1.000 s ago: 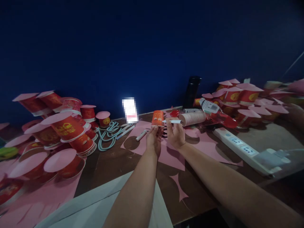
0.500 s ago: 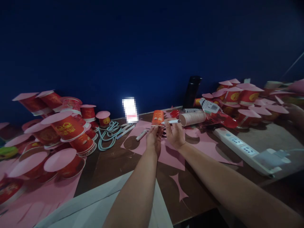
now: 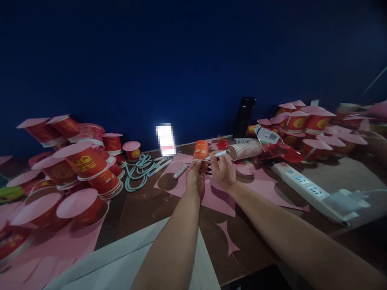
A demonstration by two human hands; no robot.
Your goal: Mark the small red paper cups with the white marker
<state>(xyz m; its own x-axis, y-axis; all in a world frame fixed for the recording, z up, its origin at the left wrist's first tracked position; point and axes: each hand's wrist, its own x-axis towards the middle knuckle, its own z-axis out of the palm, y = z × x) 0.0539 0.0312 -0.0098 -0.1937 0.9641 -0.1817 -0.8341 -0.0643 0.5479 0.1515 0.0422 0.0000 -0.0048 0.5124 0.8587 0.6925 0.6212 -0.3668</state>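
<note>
A: The left hand?
B: Grip pinched on the lower rim of a small upside-down red-orange paper cup, lifted above the brown wooden bench. Likely held by the rim to leave the printed wall bare.
A: And the right hand?
B: Closed around a slim white marker pen, tip aimed left at the cup's wall, touching or just short of it; cannot tell which. Slanted like that, probably for steadier control.
A: Beneath both?
B: A cut pink paper sheet with round holes, flat on the bench, within easy reach. 1 more white marker on it.
A: Around?
B: Lying stack of ribbed paper cups just right of the pen; heaps of red pink-lidded cups well apart at left; white power strip at right. Kept away from the working spot, by the look of it.
</note>
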